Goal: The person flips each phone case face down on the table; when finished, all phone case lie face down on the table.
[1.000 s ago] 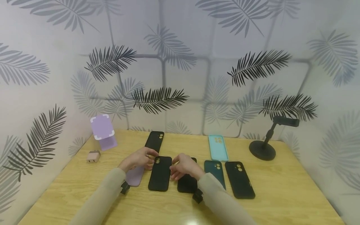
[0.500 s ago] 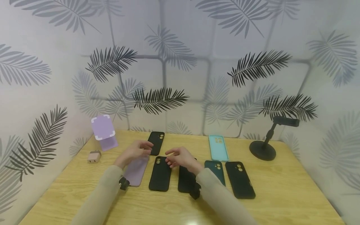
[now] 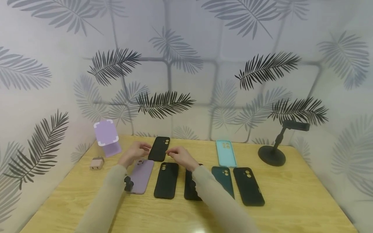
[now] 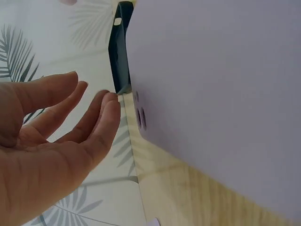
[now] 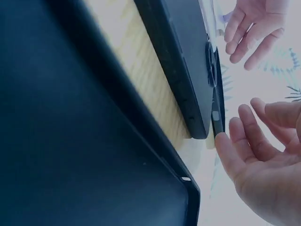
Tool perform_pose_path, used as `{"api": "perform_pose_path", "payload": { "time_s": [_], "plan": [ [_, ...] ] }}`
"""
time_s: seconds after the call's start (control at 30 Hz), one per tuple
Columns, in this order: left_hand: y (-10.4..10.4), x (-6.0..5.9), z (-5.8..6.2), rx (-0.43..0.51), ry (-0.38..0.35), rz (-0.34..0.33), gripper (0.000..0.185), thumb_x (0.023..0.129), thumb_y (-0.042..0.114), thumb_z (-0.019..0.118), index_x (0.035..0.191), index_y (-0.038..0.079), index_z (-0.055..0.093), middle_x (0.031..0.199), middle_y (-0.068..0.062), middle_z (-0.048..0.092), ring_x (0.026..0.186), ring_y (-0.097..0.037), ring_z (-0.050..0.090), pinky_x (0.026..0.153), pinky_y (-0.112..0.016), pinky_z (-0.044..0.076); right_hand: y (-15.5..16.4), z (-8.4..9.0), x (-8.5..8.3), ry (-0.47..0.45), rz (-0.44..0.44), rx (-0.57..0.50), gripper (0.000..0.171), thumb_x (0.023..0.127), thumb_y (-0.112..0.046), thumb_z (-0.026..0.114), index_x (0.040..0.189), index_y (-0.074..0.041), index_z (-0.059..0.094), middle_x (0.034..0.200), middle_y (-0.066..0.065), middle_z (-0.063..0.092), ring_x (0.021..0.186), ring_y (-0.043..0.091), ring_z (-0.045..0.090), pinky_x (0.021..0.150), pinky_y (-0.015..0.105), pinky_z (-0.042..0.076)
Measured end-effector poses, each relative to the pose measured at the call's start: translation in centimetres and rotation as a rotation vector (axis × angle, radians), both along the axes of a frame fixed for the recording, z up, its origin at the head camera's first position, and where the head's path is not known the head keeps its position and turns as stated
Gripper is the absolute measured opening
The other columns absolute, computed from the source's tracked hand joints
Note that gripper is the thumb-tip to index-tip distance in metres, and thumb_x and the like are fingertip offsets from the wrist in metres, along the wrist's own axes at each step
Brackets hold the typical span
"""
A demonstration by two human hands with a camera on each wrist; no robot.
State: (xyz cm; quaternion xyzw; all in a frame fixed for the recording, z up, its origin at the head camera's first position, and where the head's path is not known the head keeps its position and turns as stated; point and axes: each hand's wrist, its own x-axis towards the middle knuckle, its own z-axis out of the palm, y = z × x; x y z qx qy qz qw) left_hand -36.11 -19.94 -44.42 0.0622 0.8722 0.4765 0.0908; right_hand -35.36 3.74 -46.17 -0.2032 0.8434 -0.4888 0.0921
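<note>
My left hand (image 3: 135,152) hovers past the top of a lilac phone case (image 3: 142,177), its loosely bent fingers just left of a black phone case (image 3: 159,149) at the back. From the other side my right hand (image 3: 183,157) reaches over, fingertips right at that case's right edge. In the left wrist view the left hand (image 4: 70,136) has nothing between thumb and fingers, beside the dark case (image 4: 120,52). The right wrist view has the right hand (image 5: 268,160) with relaxed fingers and nothing in them. Another black phone case (image 3: 166,181) lies between my forearms.
Under my right forearm lies a black case (image 3: 189,189). Further right are a dark teal case (image 3: 222,178), a black case (image 3: 248,186) and a light blue case (image 3: 226,153). A black phone stand (image 3: 272,155), a lilac stand (image 3: 107,136) and a pink charger plug (image 3: 96,163) stand around.
Both hands have moved up and away from the nearer black case, toward the black case at the back. The lilac case's camera end has come into view.
</note>
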Motion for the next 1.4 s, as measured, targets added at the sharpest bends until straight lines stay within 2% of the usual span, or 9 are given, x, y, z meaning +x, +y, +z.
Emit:
{"api": "perform_pose_path", "payload": {
  "time_s": [0.27, 0.53, 0.8, 0.93, 1.17, 1.27, 1.4],
  "plan": [
    [-0.1, -0.2, -0.9, 0.013, -0.078, 0.006, 0.046, 0.093, -0.004, 0.054, 0.138, -0.01, 0.047, 0.14, -0.037, 0.043, 0.126, -0.045, 0.05, 0.1, -0.047, 0.051, -1.3, -0.6, -0.4, -0.076, 0.094, 0.095, 0.038, 0.102, -0.011, 0.049, 0.136, 0.004, 0.055, 0.138, 0.019, 0.057, 0.127, 0.032, 0.054, 0.106, 0.045, 0.046],
    [0.2, -0.9, -1.0, 0.025, -0.112, 0.008, 0.045, 0.092, -0.005, 0.054, 0.136, -0.01, 0.048, 0.138, -0.035, 0.048, 0.121, -0.039, 0.056, 0.097, -0.041, 0.053, -1.5, -0.5, -0.6, -0.154, 0.133, 0.102, 0.042, 0.103, -0.012, 0.047, 0.142, 0.004, 0.048, 0.144, 0.019, 0.051, 0.135, 0.032, 0.047, 0.113, 0.045, 0.039],
    [0.3, -1.7, -0.1, 0.245, -0.239, 0.123, 0.05, 0.098, 0.0, 0.048, 0.145, -0.009, 0.036, 0.143, -0.03, 0.043, 0.124, -0.037, 0.054, 0.103, -0.043, 0.05, -1.1, -0.3, -1.1, -0.172, 0.133, 0.078, 0.045, 0.102, -0.016, 0.05, 0.143, 0.003, 0.047, 0.145, 0.018, 0.05, 0.136, 0.031, 0.046, 0.114, 0.045, 0.037],
    [0.3, -1.9, 0.1, 0.238, -0.25, 0.142, 0.053, 0.099, 0.001, 0.048, 0.148, -0.008, 0.031, 0.143, -0.028, 0.043, 0.12, -0.033, 0.057, 0.101, -0.04, 0.051, -1.0, -0.2, -1.3, -0.163, 0.133, 0.082, 0.045, 0.101, -0.018, 0.052, 0.142, 0.002, 0.048, 0.145, 0.018, 0.051, 0.135, 0.031, 0.047, 0.113, 0.045, 0.038],
    [0.5, -1.9, -0.2, 0.223, -0.249, 0.142, 0.05, 0.098, 0.001, 0.051, 0.145, -0.008, 0.037, 0.144, -0.027, 0.044, 0.12, -0.031, 0.054, 0.101, -0.039, 0.051, -0.9, -0.4, -1.0, -0.162, 0.14, 0.071, 0.046, 0.101, -0.017, 0.053, 0.143, 0.002, 0.047, 0.145, 0.018, 0.05, 0.136, 0.031, 0.045, 0.114, 0.045, 0.038],
    [0.6, -1.8, -0.3, 0.234, -0.252, 0.138, 0.052, 0.097, 0.0, 0.052, 0.146, -0.006, 0.037, 0.143, -0.028, 0.045, 0.119, -0.029, 0.056, 0.095, -0.035, 0.055, -0.8, -0.6, -1.0, -0.165, 0.143, 0.062, 0.046, 0.101, -0.016, 0.053, 0.143, 0.002, 0.046, 0.145, 0.018, 0.05, 0.137, 0.032, 0.045, 0.114, 0.045, 0.037],
    [0.9, -1.6, -0.3, 0.244, -0.256, 0.129, 0.059, 0.096, 0.002, 0.058, 0.149, -0.002, 0.032, 0.137, -0.029, 0.049, 0.105, -0.023, 0.063, 0.086, -0.032, 0.058, -0.9, -0.9, -1.0, -0.146, 0.143, 0.084, 0.045, 0.101, -0.017, 0.053, 0.142, 0.001, 0.049, 0.145, 0.018, 0.051, 0.136, 0.032, 0.045, 0.114, 0.045, 0.038]
  ]
}}
